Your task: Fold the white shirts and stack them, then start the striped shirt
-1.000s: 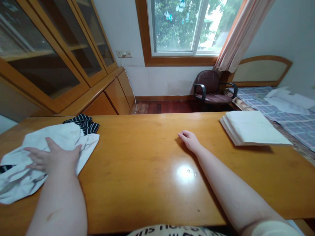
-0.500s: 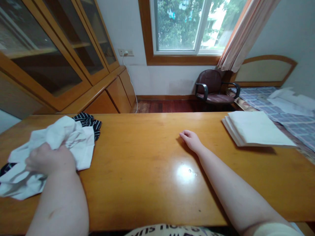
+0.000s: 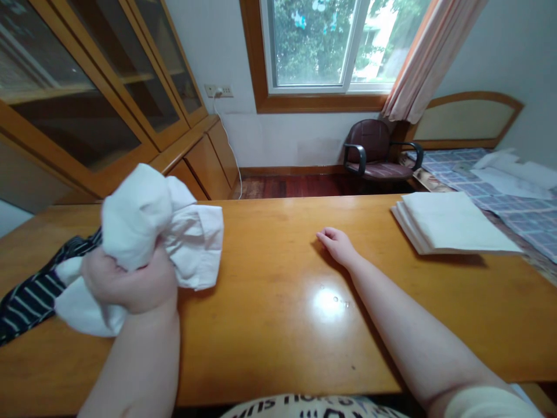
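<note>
White cloth: clenched in left hand, toward left edge of bench. Striped cloth: same edge. Right hand: curled closed, toward far edge.

The left hand squeezes a crumpled white cloth over the left end of the shiny brown wooden table. The right hand rests on the table, curled up.

Mid-frame, the desk offers passage between cloth at left and right hand; stack obstructs right.
</note>
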Demonstrator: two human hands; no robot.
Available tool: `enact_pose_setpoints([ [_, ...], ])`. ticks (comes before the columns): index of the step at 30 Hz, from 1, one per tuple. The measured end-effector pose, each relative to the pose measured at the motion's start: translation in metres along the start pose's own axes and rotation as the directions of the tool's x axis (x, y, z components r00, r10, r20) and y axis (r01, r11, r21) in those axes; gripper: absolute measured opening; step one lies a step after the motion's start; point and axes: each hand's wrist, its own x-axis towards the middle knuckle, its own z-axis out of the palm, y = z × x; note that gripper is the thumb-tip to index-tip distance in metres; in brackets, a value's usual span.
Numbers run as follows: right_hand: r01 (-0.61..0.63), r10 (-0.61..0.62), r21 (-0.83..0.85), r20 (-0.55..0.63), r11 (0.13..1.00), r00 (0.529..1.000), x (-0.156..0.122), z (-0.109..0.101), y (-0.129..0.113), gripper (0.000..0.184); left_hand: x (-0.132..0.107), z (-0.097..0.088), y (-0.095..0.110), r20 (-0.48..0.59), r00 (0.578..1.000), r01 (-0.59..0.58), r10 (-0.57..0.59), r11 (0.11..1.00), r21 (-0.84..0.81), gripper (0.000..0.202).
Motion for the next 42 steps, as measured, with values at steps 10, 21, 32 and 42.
enact_pose_setpoints([
  [10, 0.001, -0.001, 0.009, -0.004, 1.000, 1.000, 0.000, 0.000, -0.001, 0.036, -0.064, 0.063, 0.052, 0.424, 0.905, 0.013, 0.022, 0.997, -0.079, 0.035],
  [21, 0.039, -0.032, -0.152, 0.046, 0.988, 0.998, -0.003, 0.002, -0.001, 0.030, -0.089, 0.106, 0.051, 0.762, 0.646, 0.005, -0.056, 0.998, 0.069, 0.046],
  [32, -0.008, -0.003, -0.090, -0.121, 0.996, 0.993, 0.002, 0.005, 0.006, 0.053, -0.097, 0.090, 0.049, 0.716, 0.694, 0.466, 0.079, 0.709, -0.530, 0.046],
  [42, -0.061, 0.064, 0.047, -0.064, 0.997, 0.996, -0.001, 0.002, 0.000, 0.021, -0.078, 0.060, 0.054, 0.749, 0.033, -0.372, 0.662, 0.704, -0.605, 0.089],
])
